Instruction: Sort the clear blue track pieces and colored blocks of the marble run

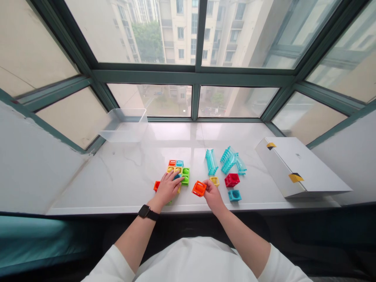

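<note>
Orange magnetic cube [199, 188] clamped tight by the fingers of the right hand [213, 194], and there's the left hand [167, 189], fingers together, flat on the multicoloured block cluster [178, 169] at one o'clock!

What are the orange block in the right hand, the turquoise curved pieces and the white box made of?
The orange block in the right hand looks like glossy moulded plastic: saturated colour, shiny faces. The turquoise curved pieces look like clear plastic, since light shows through them. The white box is probably matte card, with dull faces and taped corners.
</note>
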`<state>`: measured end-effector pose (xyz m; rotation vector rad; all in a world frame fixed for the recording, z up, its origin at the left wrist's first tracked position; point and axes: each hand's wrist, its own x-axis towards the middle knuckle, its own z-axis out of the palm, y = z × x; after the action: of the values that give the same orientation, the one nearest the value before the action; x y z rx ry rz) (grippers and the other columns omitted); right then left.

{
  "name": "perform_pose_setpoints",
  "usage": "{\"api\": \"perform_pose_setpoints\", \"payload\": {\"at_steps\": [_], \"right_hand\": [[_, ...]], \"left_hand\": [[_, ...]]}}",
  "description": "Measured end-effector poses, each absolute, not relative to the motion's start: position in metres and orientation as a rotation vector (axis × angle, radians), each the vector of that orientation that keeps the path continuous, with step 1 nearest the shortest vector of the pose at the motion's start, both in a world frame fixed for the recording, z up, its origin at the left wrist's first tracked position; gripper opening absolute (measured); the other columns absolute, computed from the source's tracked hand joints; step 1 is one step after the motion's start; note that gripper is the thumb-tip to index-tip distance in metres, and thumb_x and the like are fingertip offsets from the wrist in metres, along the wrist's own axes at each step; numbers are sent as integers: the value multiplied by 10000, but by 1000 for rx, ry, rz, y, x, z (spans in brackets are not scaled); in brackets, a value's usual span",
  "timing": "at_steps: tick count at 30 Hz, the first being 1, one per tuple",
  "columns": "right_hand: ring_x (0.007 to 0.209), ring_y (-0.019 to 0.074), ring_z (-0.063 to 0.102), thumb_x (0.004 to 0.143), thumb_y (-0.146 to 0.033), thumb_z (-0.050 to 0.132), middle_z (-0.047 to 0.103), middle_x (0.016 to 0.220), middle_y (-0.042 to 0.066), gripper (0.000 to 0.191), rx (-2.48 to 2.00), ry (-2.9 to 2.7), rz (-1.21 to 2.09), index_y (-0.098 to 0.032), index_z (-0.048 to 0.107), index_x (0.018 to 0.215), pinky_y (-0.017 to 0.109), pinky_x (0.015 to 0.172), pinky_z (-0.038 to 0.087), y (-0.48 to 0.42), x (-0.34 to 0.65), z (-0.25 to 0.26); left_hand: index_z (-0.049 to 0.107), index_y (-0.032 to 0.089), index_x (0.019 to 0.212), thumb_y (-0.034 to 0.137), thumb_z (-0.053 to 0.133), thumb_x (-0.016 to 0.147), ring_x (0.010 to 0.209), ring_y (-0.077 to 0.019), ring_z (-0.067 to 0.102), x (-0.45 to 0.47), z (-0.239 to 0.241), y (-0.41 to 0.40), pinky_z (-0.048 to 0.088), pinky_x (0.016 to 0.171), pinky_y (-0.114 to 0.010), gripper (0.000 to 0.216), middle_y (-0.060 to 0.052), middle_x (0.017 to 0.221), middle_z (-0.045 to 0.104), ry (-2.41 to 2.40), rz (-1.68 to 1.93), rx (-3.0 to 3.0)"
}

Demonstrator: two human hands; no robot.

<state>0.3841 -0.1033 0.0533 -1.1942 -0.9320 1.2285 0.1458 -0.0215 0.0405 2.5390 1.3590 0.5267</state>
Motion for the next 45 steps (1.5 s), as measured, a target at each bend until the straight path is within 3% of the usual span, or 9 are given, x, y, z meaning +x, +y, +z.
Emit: {"api": "perform_pose_setpoints", "payload": {"at_steps": [6, 12, 21, 25, 28, 32, 39, 45], "right_hand": [[710, 146, 582, 786, -372, 816, 644, 802, -19, 279, -1132, -925, 1194, -222, 607, 892, 264, 659, 490, -105, 398, 103], [718, 163, 608, 858, -471, 773, 671, 834, 7, 287, -1110, -1063, 1135, -229, 630, 917, 283, 654, 531, -111, 398, 118], [838, 193, 664, 875, -401, 757, 697, 905, 25, 190, -1134, -1176, 1064, -225, 695, 911, 303, 739, 571, -118, 398, 120], [764, 174, 650, 886, -350, 742, 680, 816, 12, 142, -1207, -1290, 948, -214, 714, 858, 283, 698, 558, -120, 400, 121], [765, 178, 690, 893, -314, 719, 738, 884, 30, 131, -1247, -1336, 859, -218, 730, 982, 295, 708, 583, -122, 401, 123], [809, 186, 719, 886, -224, 678, 777, 1004, 44, 301, -1241, -1412, 707, -255, 723, 1183, 323, 755, 607, -125, 404, 124], [793, 200, 718, 911, -185, 632, 801, 965, 48, 276, -1254, -1553, 591, -267, 781, 1127, 327, 741, 594, -126, 409, 125], [786, 205, 738, 976, -276, 610, 813, 939, 40, 192, -1325, -1559, 612, -252, 791, 1035, 317, 742, 575, -127, 412, 127]], "left_hand": [[697, 294, 1317, 344, 530, 1039, 1410, -278, 525, 167, 102, -53, 445, 1196, -486, 328, -88, 1493, 582, 1133, 963, 2253], [709, 304, 1287, 353, 607, 1012, 1385, -300, 552, 194, 147, -87, 473, 1168, -491, 297, -103, 1508, 568, 909, 938, 2089], [735, 280, 1174, 350, 637, 1002, 1248, -261, 631, 197, 151, -93, 515, 1084, -416, 211, -101, 1330, 666, 882, 848, 1963], [741, 261, 1136, 374, 660, 989, 1238, -271, 629, 194, 146, -93, 499, 1099, -435, 203, -108, 1292, 680, 864, 856, 1814], [750, 248, 1101, 407, 662, 988, 1230, -278, 628, 191, 143, -92, 494, 1098, -442, 214, -113, 1257, 695, 854, 843, 1678], [753, 251, 1095, 427, 643, 999, 1194, -264, 625, 191, 146, -92, 502, 1063, -412, 229, -102, 1226, 689, 822, 772, 1653], [753, 278, 1200, 466, 512, 1055, 1141, -244, 599, 198, 153, -96, 468, 1072, -376, 339, -87, 1194, 645, 768, 639, 1698], [744, 247, 1195, 505, 571, 1026, 1043, -231, 612, 203, 143, -97, 497, 1005, -371, 354, -83, 1114, 669, 740, 638, 1546]]}}
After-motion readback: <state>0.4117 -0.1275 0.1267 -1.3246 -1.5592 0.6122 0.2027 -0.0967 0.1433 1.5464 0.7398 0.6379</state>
